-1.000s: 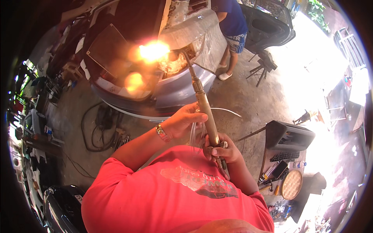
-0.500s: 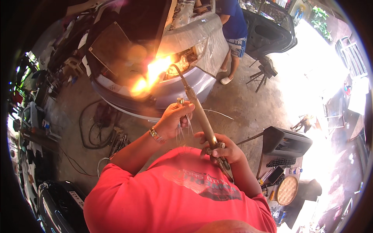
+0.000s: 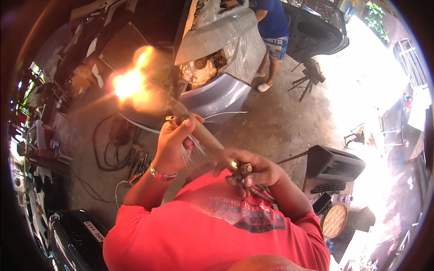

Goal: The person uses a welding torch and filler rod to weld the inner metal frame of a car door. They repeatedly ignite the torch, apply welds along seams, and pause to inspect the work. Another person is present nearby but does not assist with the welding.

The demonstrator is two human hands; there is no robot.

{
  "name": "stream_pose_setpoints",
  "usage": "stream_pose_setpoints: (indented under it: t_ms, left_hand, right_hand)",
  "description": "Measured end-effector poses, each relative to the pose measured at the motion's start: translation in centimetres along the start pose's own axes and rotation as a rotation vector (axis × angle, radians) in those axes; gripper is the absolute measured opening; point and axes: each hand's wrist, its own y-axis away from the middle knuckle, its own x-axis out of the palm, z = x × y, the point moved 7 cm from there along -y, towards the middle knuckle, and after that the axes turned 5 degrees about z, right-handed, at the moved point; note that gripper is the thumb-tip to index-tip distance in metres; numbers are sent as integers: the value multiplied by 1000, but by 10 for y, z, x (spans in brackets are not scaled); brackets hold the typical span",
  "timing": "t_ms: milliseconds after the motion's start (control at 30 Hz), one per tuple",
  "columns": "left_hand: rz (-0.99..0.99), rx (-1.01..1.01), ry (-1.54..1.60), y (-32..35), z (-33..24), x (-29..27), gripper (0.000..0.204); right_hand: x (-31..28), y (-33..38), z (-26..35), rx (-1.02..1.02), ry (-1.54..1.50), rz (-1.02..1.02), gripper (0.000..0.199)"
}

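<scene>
I can't make out the nozzle of the torch (image 3: 207, 136): ahead of my left grip (image 3: 172, 141) its front end dissolves into the glare of the flame (image 3: 130, 84). The body slants back between my two grips, nearest the left one at its front collar. The left fingers are closed on a bunch of thin wires (image 3: 186, 156), whose lower ends blur away below; whether those fingers also touch the torch I cannot tell. A small brass-coloured piece (image 3: 171, 119) pokes from the top of that grip, too smeared for me to say what it is. A pale rod (image 3: 226, 113) sticks out to the right of it, its near end hidden behind the torch. My right grip (image 3: 262, 169) is wrapped around the valve end, thumb by the knobs, and covers part of the fittings. Beyond both grips, the co-worker (image 3: 273, 22) is cut off by the upper edge.

Since half a second ago, the torch has swung leftward: the flame, which burned by the rusty opening (image 3: 199, 72) in the car body, now sits farther ahead and left of my left grip. That opening, ahead of the left grip and a little right, shows more plainly with the glare gone from it. My left grip has shifted left too, bringing the wires along.
</scene>
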Motion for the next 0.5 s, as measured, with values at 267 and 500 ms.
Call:
stream_pose_setpoints:
  t_ms: [267, 500]
  left_hand:
    - [19, 60, -130, -73, -1, -32, 45]
    - [363, 23, 220, -182, 31, -22, 38]
  right_hand:
    - [-62, -34, 31, -133, 122, 52, 16]
    - [-146, -54, 92, -290, -31, -50, 9]
